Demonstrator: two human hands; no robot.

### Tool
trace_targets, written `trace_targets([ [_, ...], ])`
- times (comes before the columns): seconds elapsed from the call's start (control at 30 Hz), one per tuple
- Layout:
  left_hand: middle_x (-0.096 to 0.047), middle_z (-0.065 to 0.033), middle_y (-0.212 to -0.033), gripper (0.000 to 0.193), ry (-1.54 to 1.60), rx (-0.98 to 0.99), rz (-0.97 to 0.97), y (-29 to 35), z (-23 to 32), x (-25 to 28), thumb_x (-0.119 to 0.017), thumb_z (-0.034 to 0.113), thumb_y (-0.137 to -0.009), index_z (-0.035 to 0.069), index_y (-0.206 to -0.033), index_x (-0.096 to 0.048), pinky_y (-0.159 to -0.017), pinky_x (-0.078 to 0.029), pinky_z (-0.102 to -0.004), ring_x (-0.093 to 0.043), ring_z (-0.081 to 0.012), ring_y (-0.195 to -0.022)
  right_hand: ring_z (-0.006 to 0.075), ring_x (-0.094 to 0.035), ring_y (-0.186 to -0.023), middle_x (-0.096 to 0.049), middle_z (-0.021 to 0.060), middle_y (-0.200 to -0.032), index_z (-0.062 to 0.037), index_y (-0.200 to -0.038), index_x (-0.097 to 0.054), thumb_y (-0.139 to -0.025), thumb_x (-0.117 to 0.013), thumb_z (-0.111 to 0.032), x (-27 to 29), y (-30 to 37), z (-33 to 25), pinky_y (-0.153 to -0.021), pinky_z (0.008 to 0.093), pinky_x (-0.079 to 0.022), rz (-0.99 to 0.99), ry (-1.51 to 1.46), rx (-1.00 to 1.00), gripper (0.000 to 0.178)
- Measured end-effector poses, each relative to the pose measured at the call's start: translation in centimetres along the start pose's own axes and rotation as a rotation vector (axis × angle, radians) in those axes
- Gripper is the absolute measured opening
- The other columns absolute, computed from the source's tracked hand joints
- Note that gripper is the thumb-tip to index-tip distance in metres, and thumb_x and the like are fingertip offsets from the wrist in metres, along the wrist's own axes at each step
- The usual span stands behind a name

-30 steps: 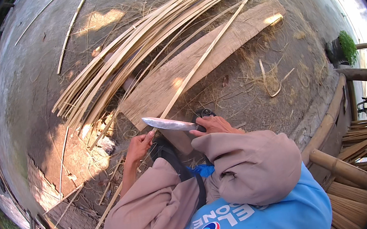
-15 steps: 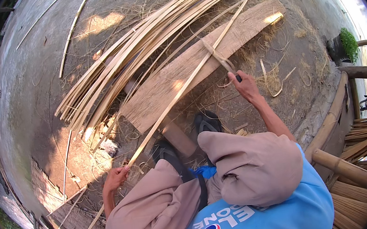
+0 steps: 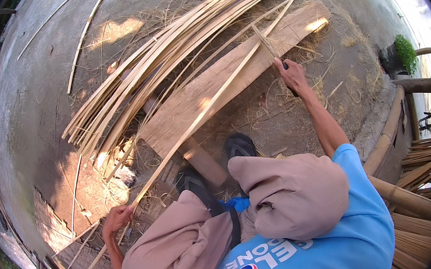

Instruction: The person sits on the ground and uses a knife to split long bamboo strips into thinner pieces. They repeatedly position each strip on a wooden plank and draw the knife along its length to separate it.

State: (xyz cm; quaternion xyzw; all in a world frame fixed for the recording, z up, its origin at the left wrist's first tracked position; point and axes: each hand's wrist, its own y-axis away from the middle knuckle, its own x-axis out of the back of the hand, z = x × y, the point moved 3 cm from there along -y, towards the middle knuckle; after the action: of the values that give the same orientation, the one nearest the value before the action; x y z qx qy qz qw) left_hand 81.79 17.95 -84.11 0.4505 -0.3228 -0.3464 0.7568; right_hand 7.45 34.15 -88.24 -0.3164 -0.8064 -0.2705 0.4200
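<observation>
My left hand (image 3: 117, 219) is closed on a long pale bamboo strip (image 3: 159, 173) at the lower left. The strip runs diagonally across a wooden plank (image 3: 186, 111) in front of my legs, and its tail continues behind the left hand. My right hand (image 3: 293, 77) grips the dark handle of a knife at the plank's near edge, on the right. The narrow knife blade (image 3: 267, 43) lies across the strip, touching or just over it.
A large bundle of bamboo strips (image 3: 164, 55) lies beyond the plank. Thin shavings litter the ground around it. My sandalled feet (image 3: 239, 145) stand close to the plank. Bamboo poles (image 3: 385, 128) and more strips (image 3: 429, 163) are at the right, near a potted plant (image 3: 404, 52).
My right hand and the knife have moved up and away along the strip. My left hand has shifted down and left with the strip, which now bows slightly.
</observation>
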Motion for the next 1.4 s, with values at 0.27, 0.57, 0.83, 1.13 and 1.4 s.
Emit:
trace_targets([
  [0.27, -0.049, 0.0063, -0.061, 0.046, -0.050, -0.015, 0.107, 2.0, -3.7, 2.4, -0.069, 0.043, -0.100, 0.007, -0.071, -0.065, -0.050, -0.028, -0.0251, -0.039, -0.0039, -0.055, 0.0386, -0.067, -0.068, -0.064, 0.0226, -0.067, 0.0020, -0.082, -0.059, -0.101, -0.052, -0.059, -2.8, 3.9, 0.8, -0.063, 0.0487, -0.049, -0.084, 0.104, 0.419, 0.065],
  [0.57, -0.045, -0.0024, -0.057, 0.043, -0.287, -0.452, 0.411, -5.4, 6.4, -9.4, -0.069, 0.038, -0.100, 0.003, -0.075, -0.063, -0.050, -0.031, -0.0331, -0.040, -0.0112, -0.053, 0.0353, -0.064, -0.061, -0.059, 0.0243, -0.063, 0.0045, -0.083, -0.062, -0.100, -0.059, -0.053, -6.8, 8.2, -4.8, -0.060, 0.0487, -0.046, -0.135, -0.221, 0.104, 0.060],
  [0.83, -0.051, -0.0165, -0.059, 0.038, -0.377, -0.669, 0.711, -4.2, 9.7, -13.5, -0.071, 0.039, -0.097, 0.004, -0.081, -0.067, -0.051, -0.035, -0.0408, -0.047, -0.0300, -0.051, 0.0454, -0.068, -0.070, -0.063, 0.0242, -0.064, 0.0002, -0.085, -0.061, -0.100, -0.057, -0.057, -4.9, 9.6, -4.9, -0.068, 0.0526, -0.053, -0.133, -0.065, 0.087, 0.059],
  [1.13, -0.046, -0.0038, -0.058, 0.034, -0.201, -0.453, 0.514, -2.4, -0.2, -6.9, -0.072, 0.032, -0.098, 0.001, -0.084, -0.071, -0.051, -0.030, -0.0335, -0.038, -0.0113, -0.055, 0.0416, -0.069, -0.069, -0.064, 0.0229, -0.071, -0.0010, -0.083, -0.060, -0.100, -0.055, -0.059, -3.3, 7.3, -0.9, -0.064, 0.0506, -0.052, -0.064, 0.007, -0.005, 0.061],
  [1.4, -0.051, 0.0020, -0.063, 0.032, -0.250, -0.357, 0.513, -1.1, -1.0, -5.2, -0.070, 0.028, -0.099, 0.000, -0.084, -0.071, -0.056, -0.035, -0.0293, -0.043, -0.0074, -0.062, 0.0369, -0.068, -0.061, -0.064, 0.0192, -0.065, -0.0004, -0.082, -0.059, -0.100, -0.057, -0.057, -7.5, 11.0, -6.6, -0.057, 0.0454, -0.053, -0.160, 0.089, 0.514, 0.059],
])
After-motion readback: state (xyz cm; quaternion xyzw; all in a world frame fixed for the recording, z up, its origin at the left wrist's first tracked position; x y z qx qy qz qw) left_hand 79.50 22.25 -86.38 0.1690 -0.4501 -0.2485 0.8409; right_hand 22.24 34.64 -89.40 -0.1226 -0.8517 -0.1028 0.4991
